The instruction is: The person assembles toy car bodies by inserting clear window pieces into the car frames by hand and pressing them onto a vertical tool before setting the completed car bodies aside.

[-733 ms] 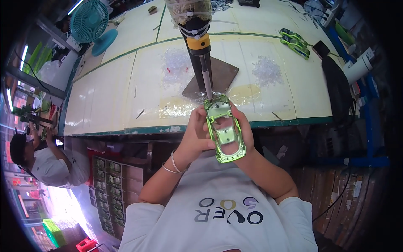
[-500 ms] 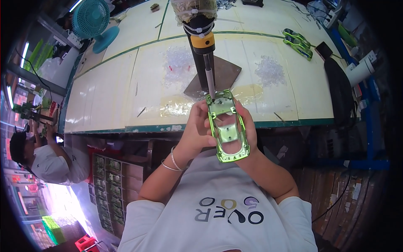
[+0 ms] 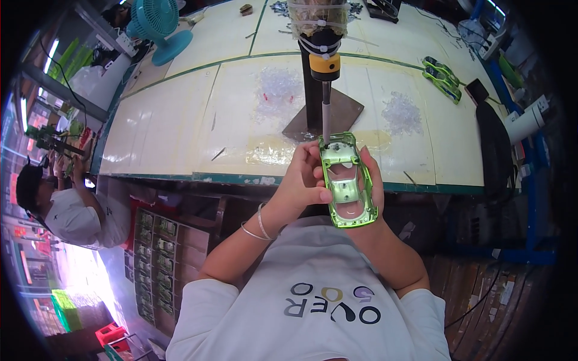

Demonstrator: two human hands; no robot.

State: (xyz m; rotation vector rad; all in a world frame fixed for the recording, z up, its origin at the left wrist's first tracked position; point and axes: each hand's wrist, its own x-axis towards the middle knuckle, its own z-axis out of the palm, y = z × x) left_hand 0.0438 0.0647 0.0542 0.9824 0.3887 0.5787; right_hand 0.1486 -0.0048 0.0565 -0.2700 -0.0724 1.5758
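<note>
A bright green toy car body shell [image 3: 345, 189], its hollow inside facing up, is held between my two hands under a stand-mounted electric screwdriver [image 3: 325, 69]. My left hand [image 3: 305, 180] grips the shell's left side, thumb near its middle. Along the right edge, my right hand [image 3: 374, 177] is closed round the shell, most of its fingers hidden beneath. The long driver bit [image 3: 326, 117] points down and meets the shell's far left corner. Whether a screw sits under the tip is too small to tell.
Small clear plastic pieces lie in a left pile [image 3: 278, 90] and a right pile [image 3: 402, 113] on the worktable [image 3: 162, 138]. More green car shells [image 3: 442, 79] rest at the right. A teal fan [image 3: 158, 27] stands far left. Below is a compartment tray [image 3: 158, 265]; a co-worker [image 3: 78, 210] sits at left.
The whole view has shifted, so the table and driver appear further right. My hands still hold the green shell, with the bit at the same far left corner.
</note>
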